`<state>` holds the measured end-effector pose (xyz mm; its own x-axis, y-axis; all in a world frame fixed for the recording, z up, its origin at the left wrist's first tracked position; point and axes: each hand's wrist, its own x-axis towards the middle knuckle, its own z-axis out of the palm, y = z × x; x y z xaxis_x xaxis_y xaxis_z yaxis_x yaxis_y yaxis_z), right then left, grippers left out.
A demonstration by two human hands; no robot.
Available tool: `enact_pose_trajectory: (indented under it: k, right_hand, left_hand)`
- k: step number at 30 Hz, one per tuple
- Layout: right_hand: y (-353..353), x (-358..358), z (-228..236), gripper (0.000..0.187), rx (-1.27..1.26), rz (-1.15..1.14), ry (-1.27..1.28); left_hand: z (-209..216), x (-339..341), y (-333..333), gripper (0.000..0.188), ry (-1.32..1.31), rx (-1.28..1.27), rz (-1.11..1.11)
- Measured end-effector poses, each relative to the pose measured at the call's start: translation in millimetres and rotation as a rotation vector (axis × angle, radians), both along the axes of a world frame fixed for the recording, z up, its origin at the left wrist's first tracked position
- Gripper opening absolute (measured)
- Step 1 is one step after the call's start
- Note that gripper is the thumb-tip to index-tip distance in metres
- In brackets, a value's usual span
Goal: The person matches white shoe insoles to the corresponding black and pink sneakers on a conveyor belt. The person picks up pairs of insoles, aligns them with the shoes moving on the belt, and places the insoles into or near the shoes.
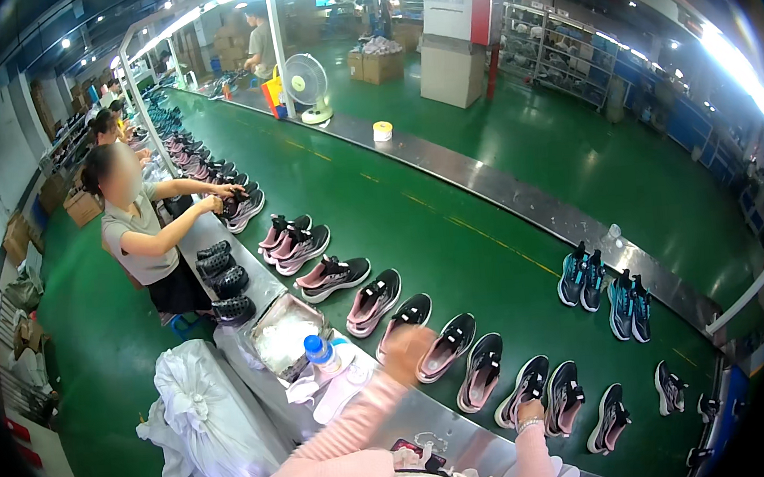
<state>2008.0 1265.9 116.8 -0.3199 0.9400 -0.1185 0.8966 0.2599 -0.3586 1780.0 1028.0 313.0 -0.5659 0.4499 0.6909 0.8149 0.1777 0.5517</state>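
Observation:
My left hand point(408, 355), smeared by motion, is over a black sneaker with a pink lining point(418, 309) in the row on the green conveyor belt. Its fingers cannot be made out. My right hand point(529, 412), with a bracelet at the wrist, is closed at the heel end of another black and pink sneaker point(529, 377); part of the fingers is hidden. Between my hands lie two more such sneakers, one nearer the left hand point(449, 345) and one nearer the right point(482, 370). To the right of my right hand is a further sneaker point(563, 395).
On the metal ledge are a tray of white material point(290, 328), a blue-capped bottle point(321, 353) and white insoles point(344, 392). White sacks point(203, 414) stand at left. A co-worker point(136, 226) handles shoes farther up. Blue-trimmed sneakers point(574, 279) lie across the belt; a fan point(307, 85) stands beyond.

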Motion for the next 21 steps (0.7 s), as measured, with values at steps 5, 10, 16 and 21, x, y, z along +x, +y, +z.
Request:
enact_pose_trajectory:
  k: [5,10,16,21]
  right_hand:
    - [-15,-3,39,0.02,-0.289,0.174,0.016]
    - [0,28,-5,0.02,-0.354,0.21,0.05]
    - [-34,10,14,0.02,-0.119,0.092,0.042]
    - [-44,-14,24,0.016,-0.058,-0.022,-0.066]
  left_hand:
    - [-141,110,134,0.034,-0.543,-0.287,-0.548]
    - [-241,139,200,0.052,-0.377,-0.502,-0.65]
    - [-192,120,200,0.026,-0.342,-0.684,-0.652]
    - [-205,105,201,0.027,-0.278,-0.712,-0.675]
